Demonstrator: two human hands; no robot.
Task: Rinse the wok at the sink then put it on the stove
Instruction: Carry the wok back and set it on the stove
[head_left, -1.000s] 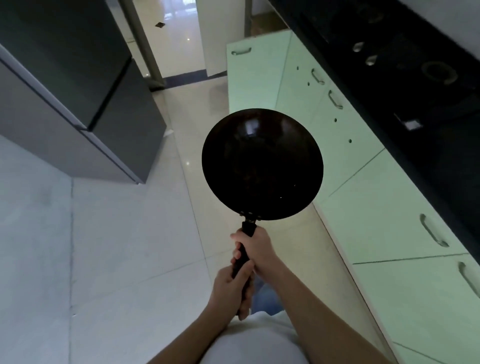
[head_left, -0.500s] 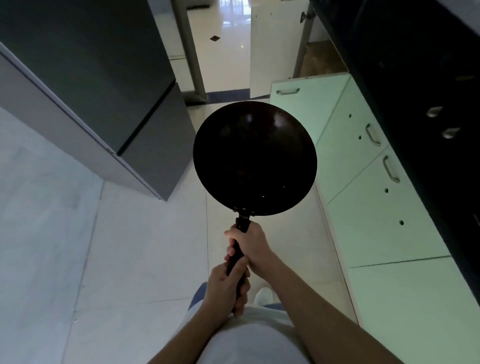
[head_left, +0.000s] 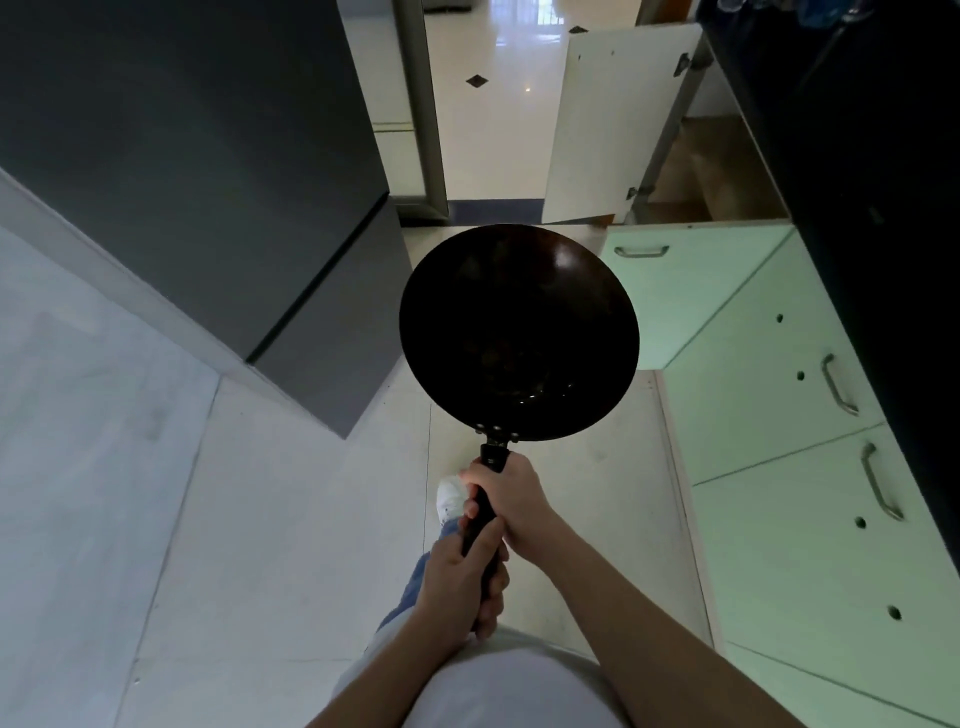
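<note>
shirt: white shirt (head_left: 511, 686) at the bottom edge, both forearms reaching forward over it.
left hand: left hand (head_left: 460, 587) clenched round the near end of the handle (head_left: 492, 457), thumb lying up along it.
right hand: right hand (head_left: 517, 499) wrapped round the same handle just ahead of the left, closer to the pan. The two hands touch.
wok: wok (head_left: 519, 332) carried in the air by both hands, out in front at the end of the handle. It is roughly level, with the dark inside facing up to the camera. It hangs over the floor (head_left: 260, 545) in the aisle, between the dark unit and the green cabinets, touching neither.
wok inside: a few small bright glints low in the bowl on the handle side. Can't tell whether they are water.
leg: jeans leg (head_left: 415, 577) and white shoe (head_left: 450, 500) show under the hands, on the pale tiles.
right side: mint-green cabinets (head_left: 779, 519) with metal bar handles (head_left: 836, 387), under a black tabletop (head_left: 857, 208). The tabletop's surface is too dark to read.
left side: tall dark grey unit (head_left: 208, 156) standing on the floor, its corner just left of the wok.
far: doorway (head_left: 493, 119) straight ahead onto glossy tiles with dark diamond insets. White door (head_left: 618, 124) swung open beside it.
</note>
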